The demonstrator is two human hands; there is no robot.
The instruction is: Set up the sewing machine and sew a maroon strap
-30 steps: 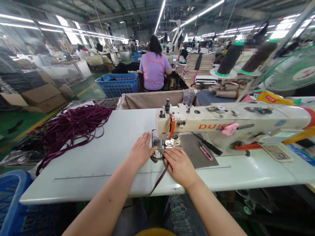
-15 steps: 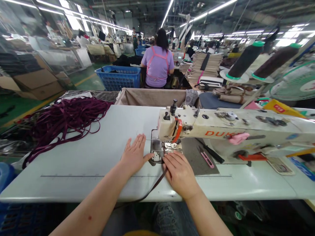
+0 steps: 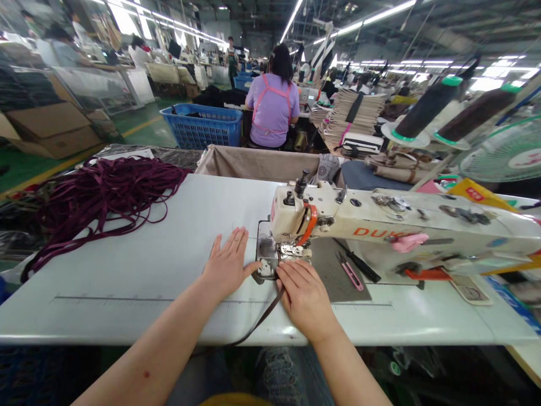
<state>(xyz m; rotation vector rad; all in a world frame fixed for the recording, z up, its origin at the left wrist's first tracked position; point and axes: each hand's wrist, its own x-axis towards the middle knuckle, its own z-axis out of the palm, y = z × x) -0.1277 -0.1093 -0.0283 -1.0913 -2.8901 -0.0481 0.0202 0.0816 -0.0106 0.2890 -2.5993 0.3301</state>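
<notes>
My left hand [image 3: 228, 266] lies flat on the white sewing table [image 3: 169, 254], fingers stretched out and empty, its thumb reaching the metal plate left of the needle area. A narrow dark brown strap [image 3: 265, 317] runs from under the presser foot [image 3: 291, 250] down over the table's front edge. Just in front of the foot, my right hand [image 3: 305, 293] presses this strap with its fingers together, hiding part of it. The sewing machine [image 3: 333, 223] stretches off to the right. Pink-handled thread snips [image 3: 351, 273] and a black-handled tool [image 3: 362, 264] rest beside it.
A tangled heap of dark purple straps [image 3: 120, 194] covers the table's left end. Behind the table are a fabric-lined bin [image 3: 262, 160] and a blue basket [image 3: 203, 125]. Thread cones [image 3: 429, 108] and a fan [image 3: 502, 152] stand at right. A co-worker [image 3: 273, 104] sits ahead, back turned.
The camera view has shifted slightly. Both hands keep nearly the same places on the table, and the strap still lies under the right fingers.
</notes>
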